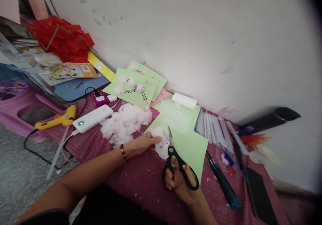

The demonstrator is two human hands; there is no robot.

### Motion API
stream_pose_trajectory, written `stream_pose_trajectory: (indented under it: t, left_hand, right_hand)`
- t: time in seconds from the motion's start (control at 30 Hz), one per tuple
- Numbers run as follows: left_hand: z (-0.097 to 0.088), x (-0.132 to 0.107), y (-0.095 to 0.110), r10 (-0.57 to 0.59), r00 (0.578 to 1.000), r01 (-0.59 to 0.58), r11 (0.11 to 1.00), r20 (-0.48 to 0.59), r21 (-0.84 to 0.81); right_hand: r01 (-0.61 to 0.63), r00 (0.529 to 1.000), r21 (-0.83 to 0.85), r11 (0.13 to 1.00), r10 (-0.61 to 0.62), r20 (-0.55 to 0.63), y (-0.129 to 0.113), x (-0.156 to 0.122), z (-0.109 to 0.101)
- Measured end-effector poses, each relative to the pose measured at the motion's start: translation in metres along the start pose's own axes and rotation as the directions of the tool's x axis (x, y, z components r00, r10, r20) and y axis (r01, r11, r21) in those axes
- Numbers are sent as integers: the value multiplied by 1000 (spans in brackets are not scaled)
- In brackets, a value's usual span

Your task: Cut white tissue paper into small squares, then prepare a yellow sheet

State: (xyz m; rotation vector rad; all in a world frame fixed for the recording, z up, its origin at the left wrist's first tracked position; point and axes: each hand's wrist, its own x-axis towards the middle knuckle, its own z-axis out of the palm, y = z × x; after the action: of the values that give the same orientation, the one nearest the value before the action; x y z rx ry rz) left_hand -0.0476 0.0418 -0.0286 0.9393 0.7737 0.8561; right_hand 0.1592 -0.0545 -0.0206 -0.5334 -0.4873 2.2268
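White thin paper (163, 147) is pinched in the left hand (147, 142), with the thumb on top. It hangs in front of a big green sheet (192, 147), near the middle of the surface (141, 181), which has a dark red checked cloth. Brown and yellow beads (123, 152) go around the left wrist. The right hand (184, 183) grips black scissors (179, 158), with fingers through the loops. Their shiny blades point away from the person and are right by the right edge of the thin paper; I cannot tell if they touch it. Just past the left hand is a fluffy pile of white bits (127, 121). Behind the pile lie green cards (133, 87) with puffy pale pink flowers and dark leaves on them. A white roll (184, 100) rests on its side near the wall, at the far end of the green sheet. On the left side are a white power bank (93, 118) with a cable in its end, a yellow glue gun (56, 119) and a purple plug box (99, 99). Farther back is a crumpled red plastic bag (62, 38). To the right of the scissors lies a long blue and black tool (223, 181), near some clear strips (210, 127).
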Motion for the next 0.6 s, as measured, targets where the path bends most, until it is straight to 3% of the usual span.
stream_pose_trajectory:
  t: [0.27,0.6]
  left_hand:
    - [2,-3,-1,-70,978,30,981,198,194]
    - [-4,-3,-3,-139,967,70,952,213,299]
  right_hand:
    - [40,999,10,999,-40,-27,-1,1,0]
    - [137,976,-221,966,-170,-139,4,-1,-8]
